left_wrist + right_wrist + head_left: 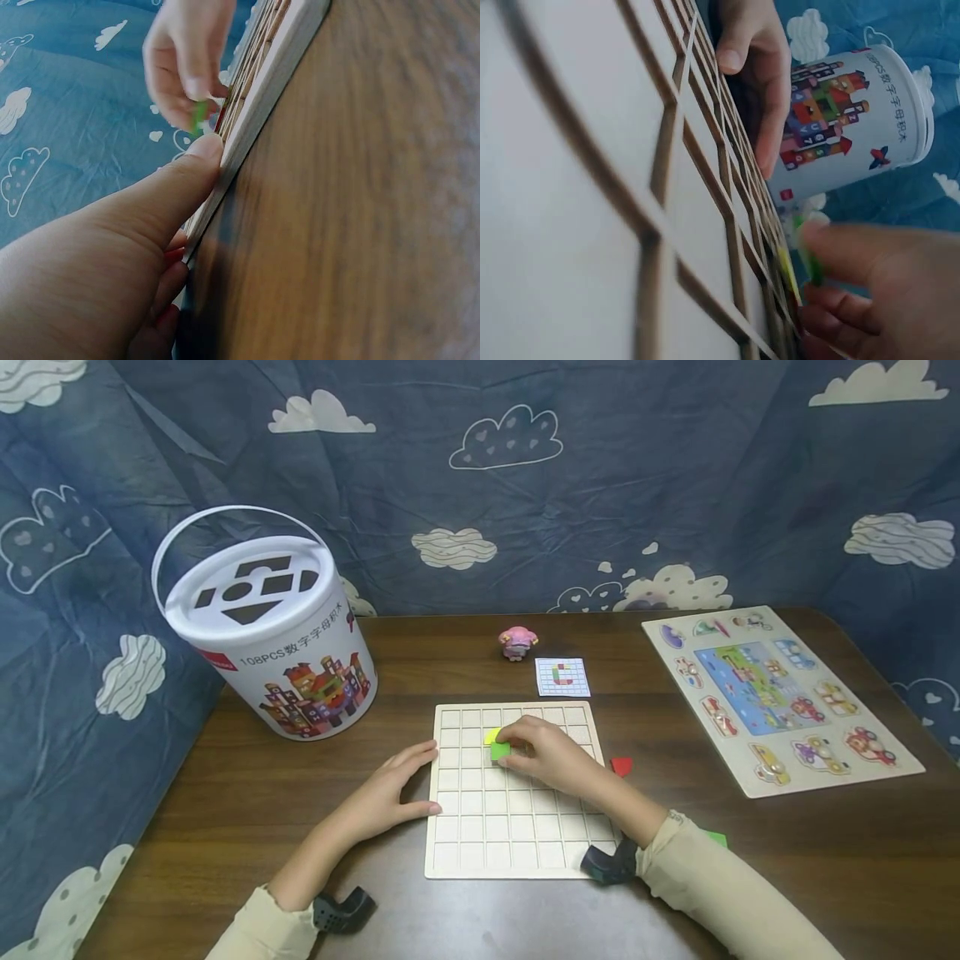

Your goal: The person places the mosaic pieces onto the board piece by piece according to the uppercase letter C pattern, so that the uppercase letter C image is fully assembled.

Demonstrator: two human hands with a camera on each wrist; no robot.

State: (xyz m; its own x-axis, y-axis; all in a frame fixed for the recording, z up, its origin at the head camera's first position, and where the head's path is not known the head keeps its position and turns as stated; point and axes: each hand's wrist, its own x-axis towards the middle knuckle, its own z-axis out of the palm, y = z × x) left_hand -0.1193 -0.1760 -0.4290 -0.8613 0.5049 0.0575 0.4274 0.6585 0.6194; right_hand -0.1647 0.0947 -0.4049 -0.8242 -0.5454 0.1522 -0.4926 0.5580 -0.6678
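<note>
A square wooden grid board (465, 827) lies on the table. Over its upper part, my right hand (551, 756) pinches a small green square tile (500, 751) between thumb and fingers. Right beside that tile is a yellow piece (492, 736) on the board, partly covered by the hand. The right wrist view shows the green tile (808, 251) held on edge, slightly apart from the board. My left hand (386, 797) rests at the board's left edge, thumb and fingers spread and touching it. In the left wrist view the left thumb (161, 191) presses against the board's rim.
A red piece (621, 766) lies right of the board; a green piece (717, 838) shows beside the right sleeve. Behind the board are a patterned card (562, 677) and a pink figurine (517, 642). A white bucket (277, 635) stands left, a picture puzzle board (780, 702) right.
</note>
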